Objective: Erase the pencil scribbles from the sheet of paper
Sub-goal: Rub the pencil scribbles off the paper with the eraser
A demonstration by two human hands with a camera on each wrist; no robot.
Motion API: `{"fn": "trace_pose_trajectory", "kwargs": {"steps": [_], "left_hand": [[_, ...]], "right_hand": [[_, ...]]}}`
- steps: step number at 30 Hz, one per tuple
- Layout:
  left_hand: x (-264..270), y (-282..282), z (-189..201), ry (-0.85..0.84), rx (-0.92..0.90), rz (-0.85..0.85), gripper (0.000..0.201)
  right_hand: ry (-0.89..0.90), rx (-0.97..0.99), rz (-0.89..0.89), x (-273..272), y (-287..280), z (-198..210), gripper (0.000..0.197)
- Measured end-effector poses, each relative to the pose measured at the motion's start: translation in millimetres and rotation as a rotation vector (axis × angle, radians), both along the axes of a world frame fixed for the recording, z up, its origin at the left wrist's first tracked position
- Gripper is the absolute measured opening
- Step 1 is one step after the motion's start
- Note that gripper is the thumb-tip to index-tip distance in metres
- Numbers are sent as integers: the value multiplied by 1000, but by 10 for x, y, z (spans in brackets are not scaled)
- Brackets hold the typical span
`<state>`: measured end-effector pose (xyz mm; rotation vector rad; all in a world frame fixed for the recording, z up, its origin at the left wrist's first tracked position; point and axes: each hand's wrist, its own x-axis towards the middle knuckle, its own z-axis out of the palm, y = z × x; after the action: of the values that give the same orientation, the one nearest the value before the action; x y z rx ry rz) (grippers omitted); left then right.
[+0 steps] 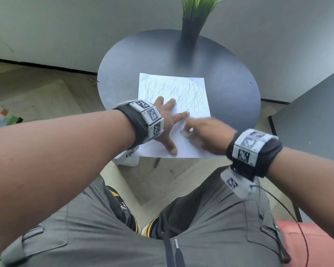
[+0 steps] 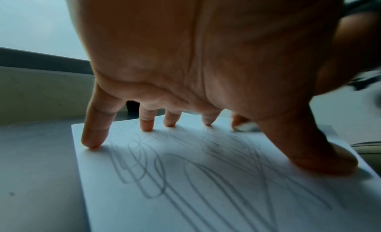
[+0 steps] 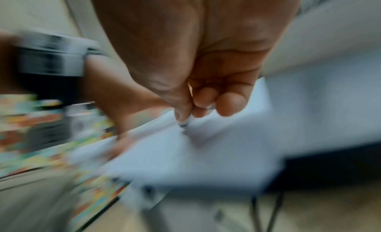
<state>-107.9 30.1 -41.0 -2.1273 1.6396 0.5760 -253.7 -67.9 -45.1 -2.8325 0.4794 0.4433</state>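
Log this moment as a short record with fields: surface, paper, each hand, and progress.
surface: round dark table
paper: white sheet lying flat, near edge over the table rim
scribbles: pencil scribbles cover the far part
left hand: left hand spread, fingertips pressing the sheet
right hand: right hand blurred, pinches a small white eraser on the sheet
progress: near part looks clean in the head view
other: potted plant at the table's far edge

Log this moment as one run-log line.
left hand: spread flat, pressing sheet of paper to table | right hand: pinches eraser, on paper | scribbles: mostly remain
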Motion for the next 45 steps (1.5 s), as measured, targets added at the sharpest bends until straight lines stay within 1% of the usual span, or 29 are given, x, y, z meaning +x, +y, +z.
{"fn": "trace_pose_trajectory", "kwargs": {"steps": [2,3,5,7,8,9,10,11,12,13,14,16,17,18,20,21,22,24,26,27,28,30,31,35,37,40,42,44,45], "left_hand": [[12,10,-14,6,1,13,128],[13,13,-19,6,2,17,129],[17,15,-22,7,1,17,130],[16,17,-21,9,3,10,128],[19,13,-21,15,0,9,128],[16,11,-21,24,-4,12,128],[23,13,-30,30,-7,16,127],[29,18,-39,32,-9,20,127],[33,22,-42,33,-10,21,128],[38,24,-49,33,-13,19,128],[42,24,-50,32,-16,15,129],[42,24,-47,24,-15,6,129],[43,20,-43,22,-17,2,129],[40,19,-41,22,-17,0,129],[41,29,-44,31,-24,2,128],[43,39,-51,37,-27,4,128],[50,47,-59,41,-31,5,129],[70,61,-81,45,-42,4,131],[77,73,-89,41,-46,-4,133],[79,71,-89,37,-44,-6,134],[78,69,-90,35,-41,-7,133],[77,65,-88,34,-48,-6,132],[84,69,-91,37,-58,-4,131],[199,135,-123,75,-82,3,127],[258,182,-137,76,-80,-13,125],[249,189,-163,66,-98,-21,123],[208,169,-178,70,-107,-12,123],[193,167,-187,86,-100,0,124],[196,167,-192,93,-95,3,125]], "right_hand": [[-47,-39,-197,60,-268,47,26],[-44,-35,-224,53,-259,68,26],[-3,-21,-70,35,11,64,24],[38,69,92,-15,300,52,19],[43,53,91,3,252,53,19],[48,-2,32,54,108,48,21],[31,-46,-78,99,-81,46,23],[0,-64,-178,118,-232,60,24],[-23,-69,-224,114,-272,71,25],[-16,-77,-191,95,-201,70,23],[0,-70,-103,84,-54,62,19],[46,56,84,14,286,22,8],[53,71,113,5,290,22,3],[45,39,96,37,188,29,5],[-4,-59,-78,120,-179,46,23],[-11,-77,-157,125,-278,48,27],[-7,-84,-172,110,-269,37,27],[4,-76,-33,81,3,-19,16],[24,10,112,19,234,-52,10],[36,12,97,27,193,-21,13],[29,-6,26,66,64,-4,19],[2,-3,-199,106,-267,38,29],[-12,10,-274,101,-381,47,30],[-36,73,-329,69,-481,-53,29],[-35,76,-346,84,-461,-24,28],[-19,6,-296,136,-364,12,26],[-21,-16,-152,150,-140,5,25],[-11,12,12,124,91,-38,31],[11,33,49,110,123,-44,32]]}}
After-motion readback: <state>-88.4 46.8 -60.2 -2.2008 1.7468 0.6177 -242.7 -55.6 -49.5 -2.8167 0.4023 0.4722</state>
